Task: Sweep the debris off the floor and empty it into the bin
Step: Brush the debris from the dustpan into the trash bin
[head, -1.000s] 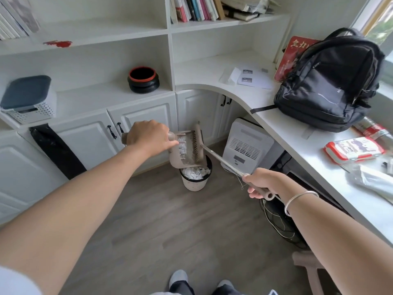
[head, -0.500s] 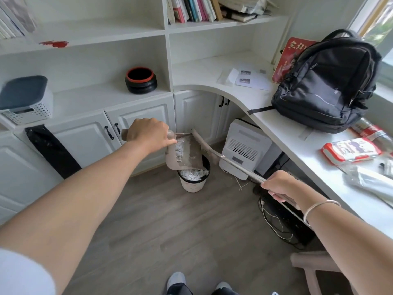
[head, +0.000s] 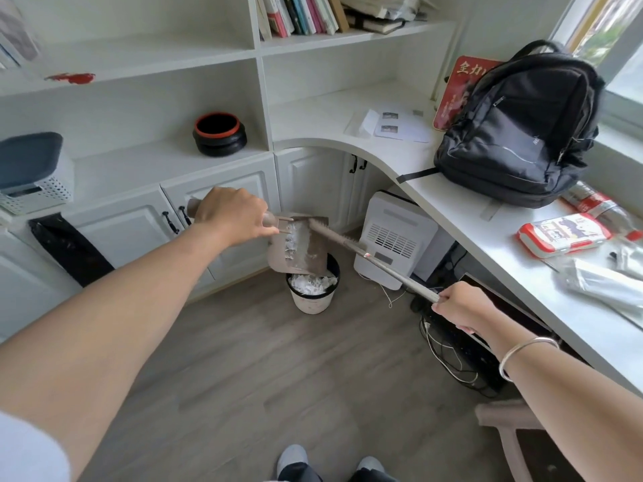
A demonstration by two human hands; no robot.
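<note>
Left hand fingers curled round dustpan handle, frame centre, tipped over bin so debris slides in. Right hand fingers gripping brush handle, bristles at pan to scrape.

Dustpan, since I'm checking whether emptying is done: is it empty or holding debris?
Holding debris: white scraps lie inside the dustpan, which the left hand tips over the bin.

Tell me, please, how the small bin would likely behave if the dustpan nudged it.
The bin looks small and holds paper scraps, so probably light. On the smooth floor it may slide, or tip, since it narrows downward.
</note>
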